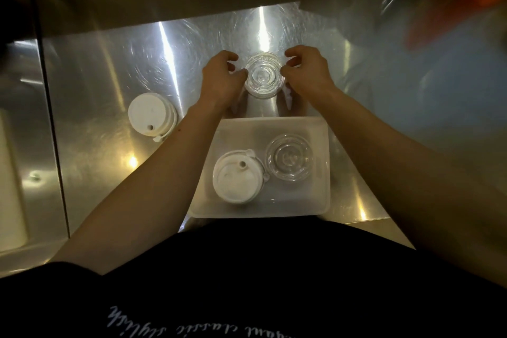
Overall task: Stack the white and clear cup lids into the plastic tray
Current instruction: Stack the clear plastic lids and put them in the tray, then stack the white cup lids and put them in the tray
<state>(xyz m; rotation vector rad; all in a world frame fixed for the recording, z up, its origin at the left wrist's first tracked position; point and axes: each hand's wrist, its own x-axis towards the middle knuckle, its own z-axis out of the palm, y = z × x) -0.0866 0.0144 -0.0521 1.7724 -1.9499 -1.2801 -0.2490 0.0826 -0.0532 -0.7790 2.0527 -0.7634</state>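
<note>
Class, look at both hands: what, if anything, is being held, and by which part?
Both the left hand and right hand pinch the clear lid stack by opposite sides of its rim.

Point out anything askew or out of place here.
Nothing stands out. White round lids and clear round lids sit level in the white plastic tray; the outside stacks look tidy.

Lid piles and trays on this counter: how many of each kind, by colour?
White lid piles: 2, one on the counter, one in the tray
Clear lid piles: 2, one between the hands, one in the tray
Plastic trays: 1
Total: 5
</note>
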